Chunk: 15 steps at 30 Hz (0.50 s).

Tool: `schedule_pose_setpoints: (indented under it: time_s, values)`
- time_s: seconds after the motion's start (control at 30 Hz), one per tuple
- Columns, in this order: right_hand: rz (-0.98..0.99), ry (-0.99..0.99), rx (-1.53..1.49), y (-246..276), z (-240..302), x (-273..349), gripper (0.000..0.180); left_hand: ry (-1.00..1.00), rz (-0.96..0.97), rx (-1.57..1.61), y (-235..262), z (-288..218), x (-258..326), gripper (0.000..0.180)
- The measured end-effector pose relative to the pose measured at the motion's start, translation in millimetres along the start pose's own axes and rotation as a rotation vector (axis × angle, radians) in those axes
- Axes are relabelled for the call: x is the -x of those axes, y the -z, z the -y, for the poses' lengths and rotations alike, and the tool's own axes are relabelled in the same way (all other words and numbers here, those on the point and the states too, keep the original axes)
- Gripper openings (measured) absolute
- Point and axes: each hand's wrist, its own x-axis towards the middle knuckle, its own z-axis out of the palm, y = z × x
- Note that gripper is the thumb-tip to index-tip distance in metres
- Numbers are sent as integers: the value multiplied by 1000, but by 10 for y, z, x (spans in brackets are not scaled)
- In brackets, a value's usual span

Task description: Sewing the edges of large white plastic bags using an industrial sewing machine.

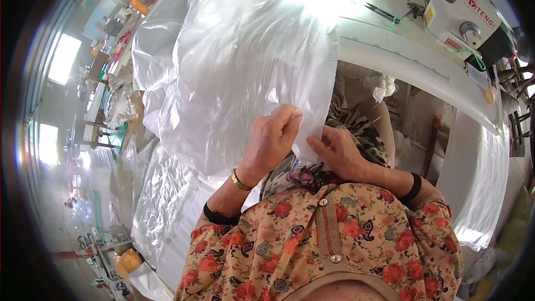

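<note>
- Centrally, the person is holding up a large clear plastic sheet [239,61], which is hanging in front of their chest and spilling back over the white sewing machine [423,22].
- Left hand [273,136]: it is pinching the sheet's lower edge between thumb and fingertips, with a gold bracelet [241,181] showing at the wrist.
- Right hand [337,147]: it is lying just beside the left, fingers curled onto the same edge; whether it is truly gripping or only pressing cannot be told.
- Handling, as a judgement: the film is looking very light, limp and slippery, crinkling readily and probably clinging to itself, so it is best taken at an edge or corner with a fingertip pinch.
- Surroundings: more plastic film [161,189] is lying heaped at the person's left, below the raised sheet.
</note>
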Motion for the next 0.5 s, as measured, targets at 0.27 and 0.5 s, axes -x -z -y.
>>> schedule_pose_setpoints:
  time_s: [0.27,0.5]
  values:
    - [-13,463,109,-38,111,66,11,-163,175,-153,31,-105,67,6]
    - [238,620,243,-65,166,-12,16,61,209,284,26,105,171,11]
